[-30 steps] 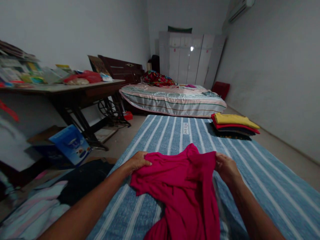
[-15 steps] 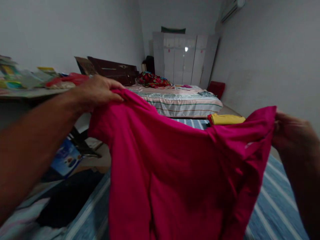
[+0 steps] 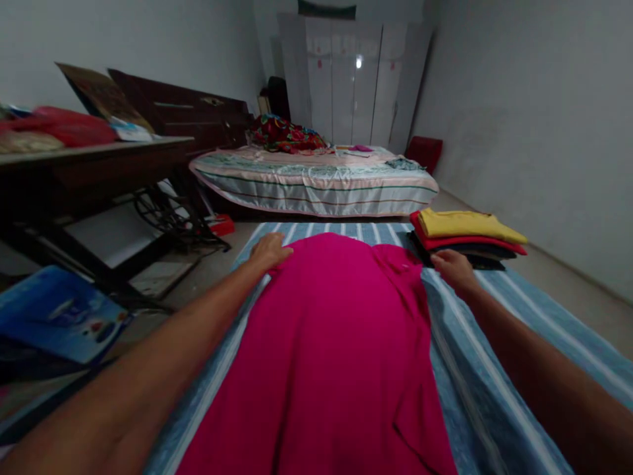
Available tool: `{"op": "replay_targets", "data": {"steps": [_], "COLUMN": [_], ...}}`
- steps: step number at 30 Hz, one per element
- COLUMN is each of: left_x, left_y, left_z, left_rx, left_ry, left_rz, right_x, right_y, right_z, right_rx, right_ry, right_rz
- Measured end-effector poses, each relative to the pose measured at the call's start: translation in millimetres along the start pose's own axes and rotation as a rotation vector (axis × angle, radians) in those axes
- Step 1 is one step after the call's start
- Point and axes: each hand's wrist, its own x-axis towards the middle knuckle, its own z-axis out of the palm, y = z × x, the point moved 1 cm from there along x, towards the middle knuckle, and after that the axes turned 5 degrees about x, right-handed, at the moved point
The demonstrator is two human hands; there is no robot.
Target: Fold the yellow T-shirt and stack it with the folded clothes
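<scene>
A bright pink short-sleeved shirt [image 3: 341, 330] lies spread over a blue-and-white striped cover [image 3: 499, 343], its lower end running out of view toward me. My left hand [image 3: 270, 252] is closed on the shirt's far left corner, by the sleeve. Just beyond the right sleeve, my right hand [image 3: 453, 269] rests low over the cover with its fingers curled together. A narrow strip of cover shows between that hand and the sleeve, and what its fingertips hold is hidden. Folded clothes, with a yellow one [image 3: 467, 225] on top, are stacked right behind my right hand.
Farther back stands a bed [image 3: 316, 191] with a striped sheet and a red flowered cloth [image 3: 287, 135]. On the left are a sewing-machine table [image 3: 148, 146] and a blue printed bag or box [image 3: 62, 316]. A white wardrobe [image 3: 346, 86] lines the back wall.
The pink shirt, held up in the air by both hands before, has come down flat onto the striped cover. Both hands moved down and closer together; the view tilted downward.
</scene>
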Motion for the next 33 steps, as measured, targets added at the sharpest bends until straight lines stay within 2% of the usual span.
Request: {"op": "replay_targets", "data": {"steps": [2,4,6,8,12,17,20,23,26,28,31,33], "left_x": [-28.7,-64.0,-101.0,-136.0,-191.4,-230.5,-242.7,-249.4,-251.3,-251.8,-257.2,-266.1], "left_y": [-27.7,-53.1,-73.3,-86.3,-86.1,-64.4,-56.8,-55.2,-57.9,-61.9,-70.6,-77.6], "left_z": [25.1,33.7,29.7,19.2,1.8,4.4,11.6,14.5,6.1,-6.8,-27.1,-32.2], "left_rx": [0.064,0.105,0.131,0.128,-0.121,-0.574,-0.761,-0.832,-0.925,-1.002,-1.090,-1.078], "left_ry": [-0.051,-0.089,-0.102,-0.076,-0.054,-0.127,-0.201,-0.237,-0.216,-0.170,-0.120,-0.114], "left_rz": [-0.036,-0.060,-0.096,-0.201,-0.367,-0.529,-0.626,-0.663,-0.679,-0.666,-0.625,-0.633], "right_x": [-30.3,-61.3,-90.5,-118.0,-171.5,-223.9,-236.0,-234.0,-223.6,-215.1,-204.5,-202.4], "right_y": [22.9,36.7,43.0,43.1,26.7,-4.4,-12.9,-13.1,-10.2,-7.1,4.2,18.9], "right_z": [5.9,3.2,-4.3,-12.4,-20.0,-14.1,-5.2,3.6,1.3,-11.1,-44.4,-69.0], "right_rx": [-0.009,-0.010,-0.015,-0.039,-0.053,-0.153,-0.196,-0.072,0.058,0.128,0.332,0.596], "right_ry": [-0.112,-0.216,-0.278,-0.321,-0.439,-0.578,-0.620,-0.635,-0.577,-0.544,-0.449,-0.325], "right_rz": [-0.009,-0.033,-0.046,-0.058,-0.139,-0.391,-0.451,-0.340,-0.222,-0.180,-0.063,0.138]}}
